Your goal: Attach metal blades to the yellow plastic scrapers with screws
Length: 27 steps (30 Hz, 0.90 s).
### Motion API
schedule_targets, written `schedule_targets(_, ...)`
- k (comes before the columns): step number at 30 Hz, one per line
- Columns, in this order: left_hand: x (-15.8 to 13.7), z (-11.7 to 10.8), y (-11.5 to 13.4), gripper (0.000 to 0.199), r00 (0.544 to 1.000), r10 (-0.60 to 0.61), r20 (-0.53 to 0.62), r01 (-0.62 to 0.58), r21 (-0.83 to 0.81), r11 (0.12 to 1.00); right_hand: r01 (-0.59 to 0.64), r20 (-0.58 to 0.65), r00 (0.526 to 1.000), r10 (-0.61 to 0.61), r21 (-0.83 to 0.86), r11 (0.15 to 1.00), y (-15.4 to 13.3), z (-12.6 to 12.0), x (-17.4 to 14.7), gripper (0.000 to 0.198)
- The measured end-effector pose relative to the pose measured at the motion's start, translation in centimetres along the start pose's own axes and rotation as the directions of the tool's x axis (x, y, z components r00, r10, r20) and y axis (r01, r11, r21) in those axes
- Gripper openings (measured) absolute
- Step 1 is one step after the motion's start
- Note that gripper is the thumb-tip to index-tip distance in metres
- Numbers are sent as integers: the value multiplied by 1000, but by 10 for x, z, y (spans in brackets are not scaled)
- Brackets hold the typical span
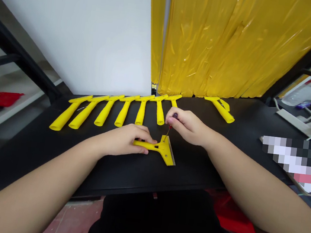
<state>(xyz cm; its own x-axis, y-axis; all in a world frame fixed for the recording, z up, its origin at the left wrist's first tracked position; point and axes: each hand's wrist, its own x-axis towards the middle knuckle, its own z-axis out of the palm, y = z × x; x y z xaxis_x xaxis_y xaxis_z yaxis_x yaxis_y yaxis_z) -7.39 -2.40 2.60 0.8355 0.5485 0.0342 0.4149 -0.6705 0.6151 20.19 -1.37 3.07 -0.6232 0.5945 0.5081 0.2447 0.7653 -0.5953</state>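
A yellow scraper [165, 151] lies on the black tabletop with its metal blade edge facing right. My left hand [127, 139] is closed around its handle, thumb on the near side and fingers on the far side. In my right hand [186, 124] is a screwdriver [168, 132] with a dark red handle, held upright and slightly tilted. Its tip meets the far screw on the scraper's head; another screw shows nearer to me. My right fingers wrap the screwdriver's handle, so most of it is hidden.
Several yellow scraper handles [104, 110] stand in a row along the back of the black table [126, 176]. Another yellow scraper [220, 109] lies at the back right. Behind them are a white panel [97, 31] and a yellow plastic sheet [222, 45]. Black frame bars flank the table.
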Motion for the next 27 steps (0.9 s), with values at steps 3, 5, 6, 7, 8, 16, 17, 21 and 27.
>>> schedule_targets(3,-1,-2,-3,35,1000,-10,-4,10,4,1000,25,-54,998,-27,-37,999,4,4,1,15)
schedule_targets(5,-1,-2,-4,34,1000,-10,-9,10,4,1000,-8,-132,991,11,23,1000,8,7,1,13)
schedule_targets(6,-1,-2,-5,34,1000,-13,-12,13,4,1000,-33,-170,984,47,85,996,9,9,0,17)
schedule_targets(7,-1,-1,-6,34,1000,-20,-16,20,5,1000,-56,-200,976,87,154,986,10,11,0,23)
schedule_targets(8,-2,-1,-6,34,999,-28,-17,29,7,1000,-67,-225,967,117,215,974,11,13,0,29)
schedule_targets(16,-1,0,-5,34,1000,-22,-3,22,23,999,10,-283,950,131,447,895,16,19,0,33)
schedule_targets(17,-1,0,-4,34,1000,-19,0,19,26,999,15,-266,955,131,484,875,17,18,1,31)
schedule_targets(21,0,0,-2,34,1000,-1,-4,1,34,999,-26,-140,979,150,638,770,17,15,3,25)
schedule_targets(27,0,1,-2,35,1000,-14,1,13,42,999,-105,-42,954,297,881,461,9,23,7,15)
